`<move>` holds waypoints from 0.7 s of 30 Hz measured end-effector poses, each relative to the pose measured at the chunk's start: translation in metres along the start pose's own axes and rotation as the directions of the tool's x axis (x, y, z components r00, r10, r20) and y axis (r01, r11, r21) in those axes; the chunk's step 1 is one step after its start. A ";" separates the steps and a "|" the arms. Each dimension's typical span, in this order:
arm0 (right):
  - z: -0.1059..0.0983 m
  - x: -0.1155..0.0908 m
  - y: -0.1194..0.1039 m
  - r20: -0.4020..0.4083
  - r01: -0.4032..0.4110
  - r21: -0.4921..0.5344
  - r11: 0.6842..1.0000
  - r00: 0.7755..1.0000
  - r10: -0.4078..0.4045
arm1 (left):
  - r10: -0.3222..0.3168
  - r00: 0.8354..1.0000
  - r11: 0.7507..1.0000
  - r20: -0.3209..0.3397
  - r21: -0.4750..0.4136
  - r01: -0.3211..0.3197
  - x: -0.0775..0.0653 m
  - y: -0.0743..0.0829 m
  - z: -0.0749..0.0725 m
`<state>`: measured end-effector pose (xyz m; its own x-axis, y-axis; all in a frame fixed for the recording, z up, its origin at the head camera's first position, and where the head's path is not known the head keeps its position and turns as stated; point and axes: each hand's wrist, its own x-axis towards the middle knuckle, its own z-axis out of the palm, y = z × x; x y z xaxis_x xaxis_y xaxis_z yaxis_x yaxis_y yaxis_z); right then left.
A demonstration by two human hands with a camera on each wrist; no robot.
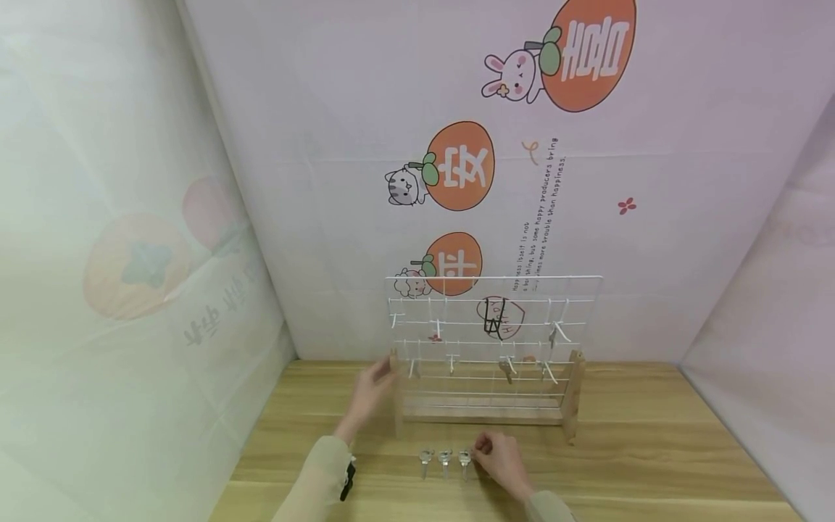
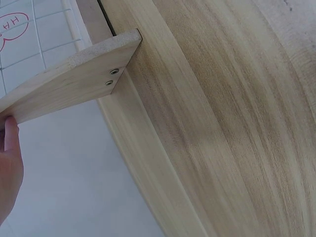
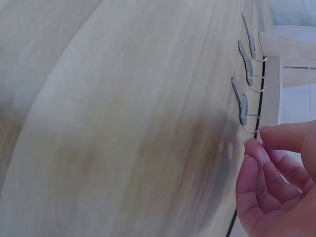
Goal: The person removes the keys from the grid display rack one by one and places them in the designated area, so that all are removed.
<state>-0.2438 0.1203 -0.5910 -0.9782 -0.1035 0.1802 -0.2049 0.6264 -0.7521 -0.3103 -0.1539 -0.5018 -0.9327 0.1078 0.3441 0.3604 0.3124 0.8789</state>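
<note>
Silver-grey metal is showing on three keys that are lying side by side on the wood-grained table (image 1: 652, 442) in front of the wire rack (image 1: 493, 277): the left key (image 1: 425, 457), the middle key (image 1: 446, 458) and the right key (image 1: 465, 458). Their rounded heads are pointing towards the rack, while their slim, straight blades are running away from it. Each head is carrying a thin, pale wire ring; in the right wrist view the metal is looking dull, and the rings are standing out as fine loops on the rack side.

In front of the rack, the right hand (image 1: 502, 458) is pinching the right key's ring (image 3: 252, 117) narrowly between thumb and fingertip, its other fingers curling in. At the rack's left end, the left hand (image 1: 370, 395) is touching the wooden post (image 1: 396, 409); I cannot tell whether its fingers are closing round it. Two screw heads (image 2: 114, 71) are showing low on that post.

On the rack's white hooks more keys are hanging, among them a darker key (image 1: 506, 371) near the middle. Behind the rack, a pale cloth (image 1: 339, 239) is showing orange cartoon fruit
</note>
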 end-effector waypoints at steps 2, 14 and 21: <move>-0.003 0.000 0.000 0.016 -0.015 0.003 1.000 1.000 0.015 | -0.009 1.000 1.000 -0.016 -0.001 0.009 0.002 -0.008 0.003; -0.027 -0.001 -0.011 0.000 0.038 0.023 0.999 0.999 -0.038 | 0.101 0.995 0.995 -0.013 0.022 -0.101 0.006 -0.033 0.002; -0.042 0.001 -0.027 -0.094 0.093 -0.052 0.994 0.991 -0.098 | 0.034 0.999 0.999 0.003 -0.005 -0.034 0.007 -0.032 0.002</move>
<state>-0.2383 0.1361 -0.5436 -0.9459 -0.0910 0.3115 -0.2927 0.6537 -0.6978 -0.3284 -0.1614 -0.5284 -0.9198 0.1214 0.3732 0.3923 0.3040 0.8681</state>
